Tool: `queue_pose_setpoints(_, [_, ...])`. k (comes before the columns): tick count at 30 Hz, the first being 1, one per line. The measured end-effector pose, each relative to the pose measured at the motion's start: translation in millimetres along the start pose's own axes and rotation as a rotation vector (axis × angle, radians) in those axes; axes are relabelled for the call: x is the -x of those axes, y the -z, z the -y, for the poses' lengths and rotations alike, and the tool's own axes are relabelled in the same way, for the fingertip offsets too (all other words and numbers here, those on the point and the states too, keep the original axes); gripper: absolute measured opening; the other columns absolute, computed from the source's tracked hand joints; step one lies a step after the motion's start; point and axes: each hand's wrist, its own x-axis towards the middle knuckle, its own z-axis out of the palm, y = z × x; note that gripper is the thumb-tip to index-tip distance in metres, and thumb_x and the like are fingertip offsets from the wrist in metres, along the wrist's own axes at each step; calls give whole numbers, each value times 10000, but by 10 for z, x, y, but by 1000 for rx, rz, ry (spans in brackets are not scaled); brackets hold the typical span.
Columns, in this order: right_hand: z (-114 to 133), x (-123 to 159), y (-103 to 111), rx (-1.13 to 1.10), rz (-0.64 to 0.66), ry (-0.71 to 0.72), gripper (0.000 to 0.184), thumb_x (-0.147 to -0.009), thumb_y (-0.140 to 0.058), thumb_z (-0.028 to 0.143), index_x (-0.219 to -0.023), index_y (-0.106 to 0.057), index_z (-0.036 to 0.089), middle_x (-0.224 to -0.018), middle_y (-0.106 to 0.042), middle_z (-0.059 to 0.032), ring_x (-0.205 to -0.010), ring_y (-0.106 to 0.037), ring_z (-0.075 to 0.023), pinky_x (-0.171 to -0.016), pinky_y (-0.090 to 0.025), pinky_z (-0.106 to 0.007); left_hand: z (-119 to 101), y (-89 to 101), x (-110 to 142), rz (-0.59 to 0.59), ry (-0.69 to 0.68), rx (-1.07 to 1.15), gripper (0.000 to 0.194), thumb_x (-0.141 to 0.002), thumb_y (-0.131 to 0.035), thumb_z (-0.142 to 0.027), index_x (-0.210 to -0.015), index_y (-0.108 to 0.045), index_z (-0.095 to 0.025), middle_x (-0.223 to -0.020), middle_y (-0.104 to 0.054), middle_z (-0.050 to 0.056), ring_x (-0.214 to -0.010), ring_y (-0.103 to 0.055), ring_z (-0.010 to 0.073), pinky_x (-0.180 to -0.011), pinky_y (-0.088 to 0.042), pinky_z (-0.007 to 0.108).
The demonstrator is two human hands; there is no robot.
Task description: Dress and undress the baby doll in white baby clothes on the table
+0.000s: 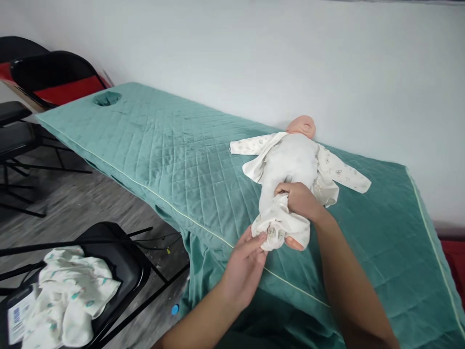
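Note:
A baby doll [290, 157] lies on its back on the green quilted bed cover [174, 145], its head by the wall. An open white baby shirt [250, 144] with small prints has its sleeves spread to both sides. White baby pants [281, 218] are bunched about the doll's lower legs. My left hand [247, 264] pinches the gathered hem at one foot. Closed on the fabric higher up, between the legs, is my right hand [300, 198]; its fingertips are partly hidden. One bare doll foot [294, 244] pokes out of the cloth.
Crumpled white cloth with green spots [72, 291] lies on a black folding chair [119, 257] at lower left, beside a labelled packet [21, 315]. More black and red chairs [61, 77] stand beyond the bed's far end. The bed has a face hole [107, 99].

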Motion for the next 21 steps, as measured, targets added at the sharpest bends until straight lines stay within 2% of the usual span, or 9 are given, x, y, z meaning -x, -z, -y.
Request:
queue_pose_setpoints(4, [0,19,28,44,51,0,154,-713,-554,160,-763,-696,193,-828,-744,-27,-747,-641,-188,-673,-407,-280,230,131,100,-48,-3,13,269,-835,-702,-252,-1102,-721,-230,-1239,-678,55,-1136,-623,204,-954,-498,280])
queue_pose_setpoints(8, [-17,38,46,77,89,15,162,-709,-564,158,-776,-707,195,-872,-752,-38,-795,-654,-205,-710,-436,-294,368,267,136,-68,-53,-56,266,-846,-702,-311,-1090,-713,-205,-1194,-690,69,-1073,-635,207,-951,-479,304])
queue_pose_setpoints(15, [-66,72,65,86,156,111,118,-727,-602,187,-774,-708,203,-906,-749,-44,-847,-658,-215,-774,-468,-309,385,310,159,-166,-103,-262,261,-797,-755,-359,-964,-696,-167,-956,-687,36,-892,-585,152,-846,-431,250])
queue_pose_setpoints(18, [-56,80,52,127,162,100,97,-751,-609,201,-770,-704,202,-896,-740,-48,-844,-648,-216,-769,-457,-311,353,405,107,-231,-175,-411,238,-780,-767,-374,-871,-679,-172,-850,-639,4,-819,-535,134,-778,-404,232])
queue_pose_setpoints(21, [-20,88,33,159,171,80,79,-763,-624,222,-765,-700,202,-894,-729,-51,-829,-637,-211,-747,-437,-305,283,522,37,-269,-249,-548,222,-765,-772,-364,-855,-682,-182,-865,-617,4,-825,-517,144,-772,-397,239])
